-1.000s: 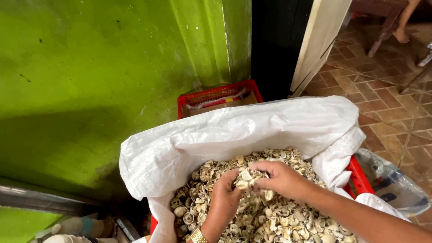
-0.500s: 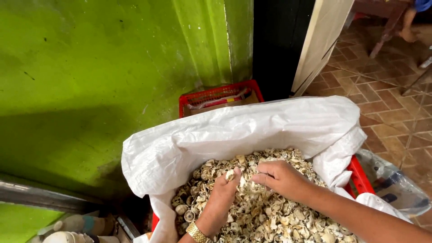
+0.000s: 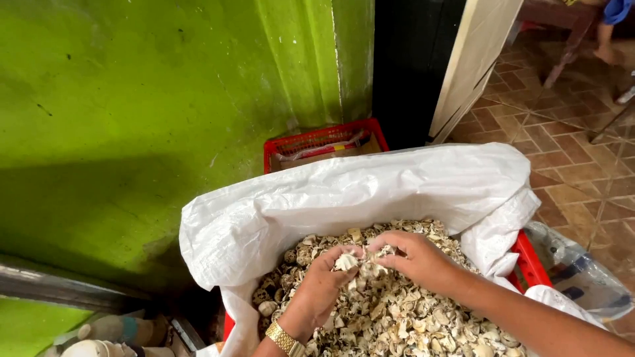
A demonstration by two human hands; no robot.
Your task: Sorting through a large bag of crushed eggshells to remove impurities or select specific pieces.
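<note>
I look down into a big white woven sack whose mouth is rolled back into a thick cuff. It is filled with pale seashells, small, cream and tan, many of them broken, lying in a loose heap that fills the lower middle of my view.

My left hand comes up from six o'clock, a gold bracelet on the wrist. Its fingers are curled halfway closed and pinch one small white ridged shell at their tips, just above the heap.

My right hand reaches in from four o'clock, palm down, fingers bent and partly closed over a few shell pieces. Its fingertips meet those of my left hand near the centre of the sack. I cannot tell how firmly it grips them.

The sack sits in a red plastic crate, whose edge shows at three o'clock. A second red crate stands behind it at twelve o'clock, against a bright green wall that fills the view from nine to eleven o'clock. A dark doorway and a pale plank stand at one o'clock. Brown tiled floor spreads at two o'clock, and a clear plastic bag lies at four o'clock, beside the crate.
</note>
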